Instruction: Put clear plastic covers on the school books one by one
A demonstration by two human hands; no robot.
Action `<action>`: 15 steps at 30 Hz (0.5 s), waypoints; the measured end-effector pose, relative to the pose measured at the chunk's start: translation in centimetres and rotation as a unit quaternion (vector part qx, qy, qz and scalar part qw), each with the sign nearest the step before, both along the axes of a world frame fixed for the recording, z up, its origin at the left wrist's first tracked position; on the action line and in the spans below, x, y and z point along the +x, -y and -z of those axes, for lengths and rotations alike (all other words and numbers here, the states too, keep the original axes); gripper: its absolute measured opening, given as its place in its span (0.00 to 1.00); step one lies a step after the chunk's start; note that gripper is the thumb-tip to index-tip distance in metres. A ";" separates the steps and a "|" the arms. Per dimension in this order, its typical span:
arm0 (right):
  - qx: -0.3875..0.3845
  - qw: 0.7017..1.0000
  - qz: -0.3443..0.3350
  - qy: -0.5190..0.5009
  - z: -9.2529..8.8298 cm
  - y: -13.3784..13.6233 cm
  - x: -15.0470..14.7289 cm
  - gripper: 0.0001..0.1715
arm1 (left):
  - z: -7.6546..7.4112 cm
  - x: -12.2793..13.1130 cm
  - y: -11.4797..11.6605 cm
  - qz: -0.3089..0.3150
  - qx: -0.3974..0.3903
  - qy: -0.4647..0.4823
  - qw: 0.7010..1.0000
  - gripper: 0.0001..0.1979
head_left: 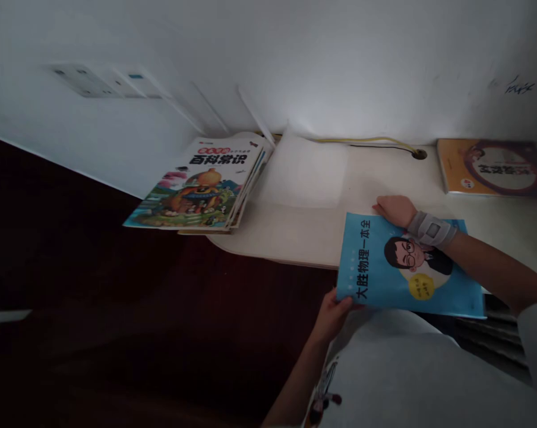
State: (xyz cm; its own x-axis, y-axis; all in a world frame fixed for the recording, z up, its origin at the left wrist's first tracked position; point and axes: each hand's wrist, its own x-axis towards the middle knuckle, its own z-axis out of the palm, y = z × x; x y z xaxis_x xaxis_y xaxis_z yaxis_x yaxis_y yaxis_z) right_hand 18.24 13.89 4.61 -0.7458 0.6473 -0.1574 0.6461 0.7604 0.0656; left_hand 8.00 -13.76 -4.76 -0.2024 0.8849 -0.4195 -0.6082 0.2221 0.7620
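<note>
A blue paperback book [379, 279] lies face up, tilted, over the desk's front edge, with a cartoon figure in glasses and Chinese lettering on its cover. My left hand [333, 312] pinches its lower left corner, thumb on the cover. Across the cover reaches my right arm, a grey band on the wrist. My right hand [397, 211] is curled closed at the book's upper edge; what its fingers hold, if anything, is hidden. To the left, a stack of picture books [201, 184] sits at the desk's end, the top cover showing a pumpkin house.
An orange book [491, 168] lies at the back right of the white desk [295, 232]. A yellow cable [366, 139] runs along the wall to a round hole [419, 154]. Wall sockets [103, 83] are at upper left; dark floor [183, 333] shows below.
</note>
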 end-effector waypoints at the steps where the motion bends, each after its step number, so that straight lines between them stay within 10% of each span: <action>1: -0.001 1.000 -0.006 0.004 -0.1 0.1 0.0 0.26 | 0.2 0.0 -0.2 0.002 0.023 0.006 1.000 0.22; 10: 0.030 0.999 0.018 -0.034 0.5 0.1 0.5 0.27 | -0.5 -2.5 -0.9 0.094 0.052 0.048 0.993 0.32; 15: 0.003 0.999 0.037 -0.015 0.7 -0.1 0.3 0.25 | -2.6 -3.0 -2.6 0.145 0.032 -0.063 0.987 0.20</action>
